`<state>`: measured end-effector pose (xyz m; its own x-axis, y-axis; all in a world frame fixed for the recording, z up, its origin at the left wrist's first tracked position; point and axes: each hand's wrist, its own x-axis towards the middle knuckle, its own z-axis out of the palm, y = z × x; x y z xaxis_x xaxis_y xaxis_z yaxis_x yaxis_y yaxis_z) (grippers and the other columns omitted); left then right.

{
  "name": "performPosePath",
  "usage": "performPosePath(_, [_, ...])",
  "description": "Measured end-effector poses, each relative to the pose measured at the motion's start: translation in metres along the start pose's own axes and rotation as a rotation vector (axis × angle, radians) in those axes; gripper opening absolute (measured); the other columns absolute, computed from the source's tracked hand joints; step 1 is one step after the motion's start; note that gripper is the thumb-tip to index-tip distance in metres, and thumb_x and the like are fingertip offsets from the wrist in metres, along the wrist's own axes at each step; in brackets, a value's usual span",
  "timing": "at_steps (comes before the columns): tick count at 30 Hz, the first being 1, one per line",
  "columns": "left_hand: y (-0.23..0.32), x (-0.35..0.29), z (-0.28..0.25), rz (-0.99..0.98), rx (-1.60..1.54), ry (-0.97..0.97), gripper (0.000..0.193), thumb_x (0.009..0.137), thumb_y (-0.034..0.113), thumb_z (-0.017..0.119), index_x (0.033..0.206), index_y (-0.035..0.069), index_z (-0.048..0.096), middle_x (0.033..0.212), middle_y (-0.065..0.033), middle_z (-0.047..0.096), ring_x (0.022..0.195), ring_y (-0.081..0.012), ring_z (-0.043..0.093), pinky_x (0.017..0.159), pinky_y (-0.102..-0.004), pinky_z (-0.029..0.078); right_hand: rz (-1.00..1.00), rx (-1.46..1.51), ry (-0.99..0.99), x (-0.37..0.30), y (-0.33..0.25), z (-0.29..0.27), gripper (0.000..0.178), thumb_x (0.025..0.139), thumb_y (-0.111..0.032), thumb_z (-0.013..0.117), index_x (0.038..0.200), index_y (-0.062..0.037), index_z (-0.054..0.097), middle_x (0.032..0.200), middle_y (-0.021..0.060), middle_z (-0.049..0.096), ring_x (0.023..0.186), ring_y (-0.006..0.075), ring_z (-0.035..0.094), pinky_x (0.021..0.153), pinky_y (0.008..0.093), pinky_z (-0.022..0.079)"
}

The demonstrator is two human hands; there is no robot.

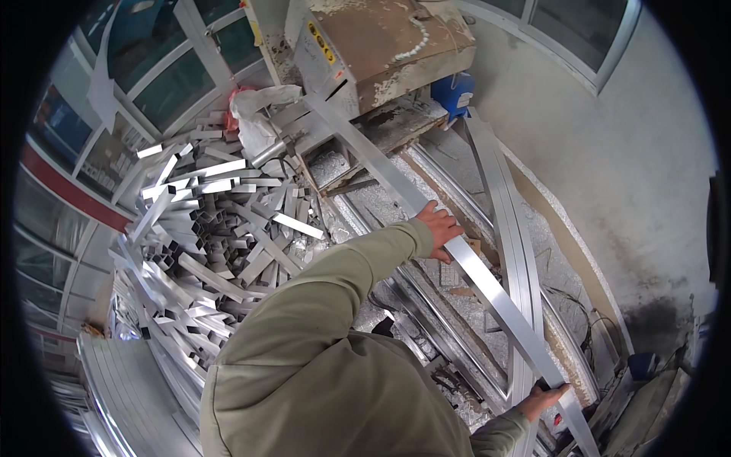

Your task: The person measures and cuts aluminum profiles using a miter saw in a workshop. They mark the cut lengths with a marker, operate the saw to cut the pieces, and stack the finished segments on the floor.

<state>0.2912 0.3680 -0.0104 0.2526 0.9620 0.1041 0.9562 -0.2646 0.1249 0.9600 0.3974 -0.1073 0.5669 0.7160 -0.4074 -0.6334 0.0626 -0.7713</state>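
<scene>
The aluminium bar [457, 251] ran from eleven to five o'clock, my left fingers [442, 228] clasping its middle, right fingers [544, 397] holding its near end.

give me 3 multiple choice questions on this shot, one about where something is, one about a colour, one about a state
1. Where does the scrap pile lie from the long bar?
A. on the person's left
B. on the person's right
C. on top of the saw

2. What colour is the motor behind the saw?
A. red
B. blue
C. yellow

3. How is the long bar held?
A. left hand only
B. lying loose, no hands
C. both hands, one at each part

Answers:
1. A: the cut pieces heap up on the left side of the bench, left of the bar.
2. B: the round housing is plainly blue.
3. C: the left hand grips the bar midway, and the right hand holds it at the near end.
</scene>
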Motion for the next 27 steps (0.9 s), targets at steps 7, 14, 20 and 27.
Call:
performPosePath(7, [0.015,-0.007,0.013,0.012,0.012,0.074,0.091,0.072,0.072,0.087,0.141,0.017,0.065,0.125,-0.0051,0.068,0.128,-0.0258,0.062,0.121,-0.0701,0.031,0.064,0.005,0.086,-0.012,0.015,0.039,0.074,0.102,-0.056,0.072,0.148,0.0013,0.062,0.145,0.0167,0.069,0.127,0.0367,0.070,0.109,0.0480,0.059])
performPosePath(14, [0.029,0.002,0.016,0.042,-0.001,0.050,0.090,0.072,0.069,0.088,0.142,0.018,0.065,0.128,-0.0028,0.068,0.132,-0.0246,0.060,0.121,-0.0721,0.030,-0.015,-0.107,0.088,-0.029,-0.002,0.021,0.060,0.107,-0.054,0.067,0.140,-0.0038,0.067,0.143,0.0158,0.071,0.122,0.0338,0.071,0.108,0.0424,0.060])
performPosePath(20, [0.022,0.000,0.011,0.033,-0.051,0.017,0.092,0.071,0.069,0.089,0.144,0.019,0.065,0.128,-0.0023,0.068,0.132,-0.0244,0.060,0.122,-0.0720,0.027,-0.048,-0.178,0.026,-0.012,0.009,0.004,0.061,0.110,-0.052,0.064,0.150,-0.0056,0.059,0.148,0.0169,0.067,0.124,0.0320,0.070,0.107,0.0427,0.060])
performPosePath(27, [0.018,-0.002,0.022,0.005,-0.016,0.044,0.091,0.070,0.069,0.089,0.142,0.019,0.066,0.129,-0.0017,0.068,0.132,-0.0244,0.060,0.122,-0.0720,0.027,-0.155,-0.347,-0.079,-0.044,0.009,0.023,0.063,0.114,-0.042,0.060,0.162,-0.0034,0.046,0.148,0.0171,0.064,0.122,0.0299,0.069,0.106,0.0438,0.060])
